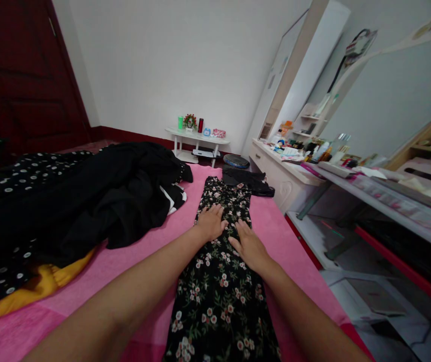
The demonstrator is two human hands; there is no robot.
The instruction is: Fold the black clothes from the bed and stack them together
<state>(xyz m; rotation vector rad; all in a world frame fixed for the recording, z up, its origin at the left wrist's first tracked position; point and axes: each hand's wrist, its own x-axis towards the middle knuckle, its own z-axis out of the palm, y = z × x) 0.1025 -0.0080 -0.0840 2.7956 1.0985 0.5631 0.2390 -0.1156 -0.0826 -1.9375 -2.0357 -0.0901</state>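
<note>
A black dress with a floral print lies stretched lengthwise on the pink bedspread, its narrower end away from me. My left hand rests flat on the fabric near the upper left side, fingers extended. My right hand lies on the right side of the same garment, a little nearer to me, with its fingers stretched out and the thumb apart. Neither hand grips the cloth. Beyond the dress, a folded dark garment sits at the far right corner of the bed.
A large heap of black clothes covers the bed's left side, with a yellow cloth beneath it. A white dresser crowded with bottles stands at right. Behind the bed is a small white table holding a red flask and other small items.
</note>
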